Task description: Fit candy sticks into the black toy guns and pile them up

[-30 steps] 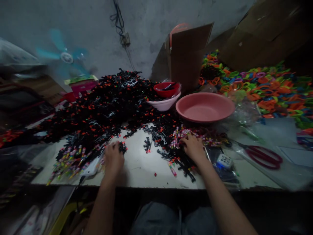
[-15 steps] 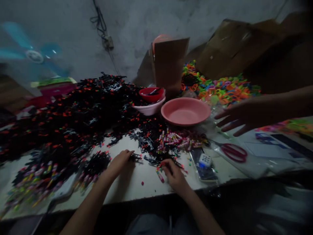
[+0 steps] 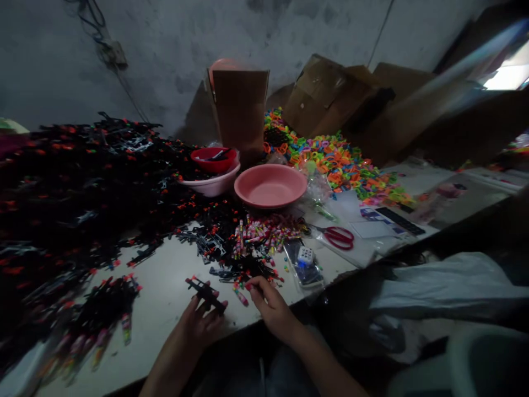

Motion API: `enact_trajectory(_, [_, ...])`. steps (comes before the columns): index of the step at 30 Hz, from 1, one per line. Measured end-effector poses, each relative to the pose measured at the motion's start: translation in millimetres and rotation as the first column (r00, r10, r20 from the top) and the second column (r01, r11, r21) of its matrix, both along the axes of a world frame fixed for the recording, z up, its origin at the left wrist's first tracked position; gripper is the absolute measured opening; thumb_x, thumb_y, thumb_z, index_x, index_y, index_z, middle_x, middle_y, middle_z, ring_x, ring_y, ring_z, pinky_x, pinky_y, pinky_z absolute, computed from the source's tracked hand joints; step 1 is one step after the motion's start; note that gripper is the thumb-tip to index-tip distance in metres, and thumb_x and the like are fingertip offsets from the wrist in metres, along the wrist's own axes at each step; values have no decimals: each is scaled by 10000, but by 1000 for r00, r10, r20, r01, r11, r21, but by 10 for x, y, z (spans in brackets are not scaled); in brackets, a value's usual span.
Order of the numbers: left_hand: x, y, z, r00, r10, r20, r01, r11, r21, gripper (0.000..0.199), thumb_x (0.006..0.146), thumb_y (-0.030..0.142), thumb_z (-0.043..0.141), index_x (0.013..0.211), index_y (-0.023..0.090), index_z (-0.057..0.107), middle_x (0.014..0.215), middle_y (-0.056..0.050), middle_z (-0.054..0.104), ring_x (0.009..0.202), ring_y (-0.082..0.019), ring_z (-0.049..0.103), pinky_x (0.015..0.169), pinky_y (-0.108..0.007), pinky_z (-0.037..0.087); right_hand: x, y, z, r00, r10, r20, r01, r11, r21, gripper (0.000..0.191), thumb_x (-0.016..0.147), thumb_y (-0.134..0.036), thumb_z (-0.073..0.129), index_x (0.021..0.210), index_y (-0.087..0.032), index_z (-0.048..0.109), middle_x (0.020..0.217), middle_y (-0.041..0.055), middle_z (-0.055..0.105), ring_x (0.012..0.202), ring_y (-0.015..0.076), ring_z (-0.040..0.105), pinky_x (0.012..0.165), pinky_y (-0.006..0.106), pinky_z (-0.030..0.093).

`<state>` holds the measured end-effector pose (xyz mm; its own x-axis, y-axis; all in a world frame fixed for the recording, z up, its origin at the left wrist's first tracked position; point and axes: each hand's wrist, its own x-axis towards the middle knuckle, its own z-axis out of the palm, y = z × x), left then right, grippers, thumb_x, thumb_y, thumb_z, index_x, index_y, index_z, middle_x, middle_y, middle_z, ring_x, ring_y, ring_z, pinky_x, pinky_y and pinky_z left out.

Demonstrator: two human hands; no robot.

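Observation:
A black toy gun with a red tip rests across the fingers of my left hand, low over the table's front part. My right hand is pinched at the fingertips around a small red piece, close to the toy gun's right. Just beside those fingertips, a pink printed tube lies on the white tabletop. Behind my hands are loose black toy guns and a heap of similar pink printed tubes.
A big pile of black toy guns covers the left. Behind stand a pink basin, a red bowl and cardboard boxes. Colourful plastic pieces, red-handled scissors and a bagged phone-like slab lie to the right.
The view has turned right. My left hand has turned up with the toy gun and drawn nearer. The small red piece has left the tabletop. Another person's hand has gone from view.

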<state>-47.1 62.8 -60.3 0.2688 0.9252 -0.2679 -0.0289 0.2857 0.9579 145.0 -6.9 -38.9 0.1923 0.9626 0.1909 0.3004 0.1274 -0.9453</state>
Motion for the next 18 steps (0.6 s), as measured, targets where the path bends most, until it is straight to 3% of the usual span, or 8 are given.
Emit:
enact_trajectory(4, [238,-192,278,956,-18,293,86,972,-220,539,704,363,705,1208,269,538,1240,-68,631,1106,-241,621,960,-384,487,-86,-44,-44,1000,14,-20,-13,1000,14,212,900,-347,489,1052,-210,546,914,19,605,784,137,555,686,246,450])
enact_trajectory(8, [326,-268,513,905,-6,425,116,965,-235,499,640,262,782,1093,203,580,1153,-91,669,1070,-237,629,946,-377,490,-110,-91,-40,999,-19,37,16,997,71,221,862,-303,542,1062,-212,555,952,32,624,794,149,562,699,262,453])
enact_trajectory(11, [347,-310,531,902,24,431,76,974,-214,500,639,261,793,1080,203,565,1094,-81,681,1011,-221,644,894,-361,510,-109,-109,-5,989,-33,142,14,991,134,223,846,-290,568,1058,-221,575,955,43,639,798,164,563,696,277,448])
enact_trajectory(14, [386,-347,467,921,110,374,-33,978,-207,636,579,291,833,1123,235,508,965,-37,688,896,-189,662,796,-331,536,-142,-112,14,974,-20,227,-22,983,182,232,818,-273,607,1045,-225,590,938,45,646,839,183,566,737,301,447])
enact_trajectory(18, [447,-372,396,922,192,335,-130,972,-198,660,502,315,868,1052,207,521,794,12,668,799,-168,670,771,-308,538,-215,-103,-7,991,-58,121,43,992,118,114,855,-297,554,906,-203,592,797,15,628,703,146,552,636,256,433])
